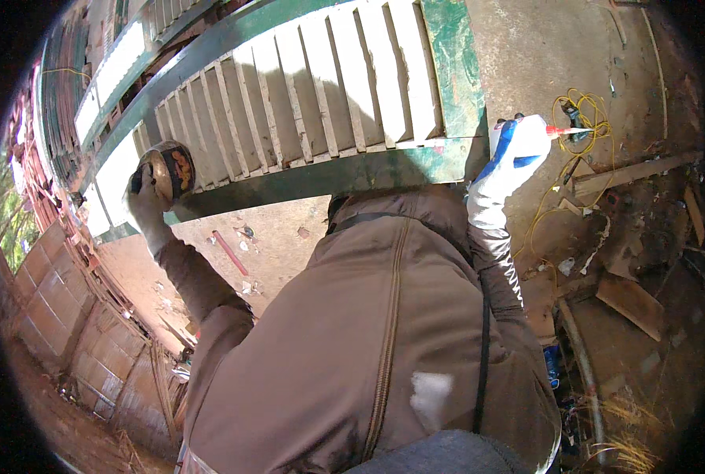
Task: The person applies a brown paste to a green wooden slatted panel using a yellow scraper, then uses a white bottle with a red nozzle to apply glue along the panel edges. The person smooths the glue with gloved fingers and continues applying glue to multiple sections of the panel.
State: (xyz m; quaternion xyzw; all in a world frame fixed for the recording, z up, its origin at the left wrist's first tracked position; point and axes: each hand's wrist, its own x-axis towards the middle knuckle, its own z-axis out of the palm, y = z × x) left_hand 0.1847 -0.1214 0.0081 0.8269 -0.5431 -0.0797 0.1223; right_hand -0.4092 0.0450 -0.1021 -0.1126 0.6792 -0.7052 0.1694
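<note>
A louvered wooden panel with a green frame (269, 195) and pale slats lies in front of me. At its left part, my left hand (148, 201) is closed on a round tin-like object (167, 171), brown and black with orange marks. The tin rests on or just over the panel's near edge; I cannot tell which. Beyond the panel's right end, my right hand (491, 201) is closed around a white and blue squeeze bottle (530, 138) with a red-based nozzle that points right. Bright sunlight washes out much of this hand and the sleeve.
A second slatted panel (115, 79) lies farther left, beside stacked dark boards (60, 103). To the right, a tangled yellow cord (597, 118) lies on the concrete floor (542, 47). Wood scraps (633, 304) lie at the lower right. A red stick (230, 253) rests below the panel.
</note>
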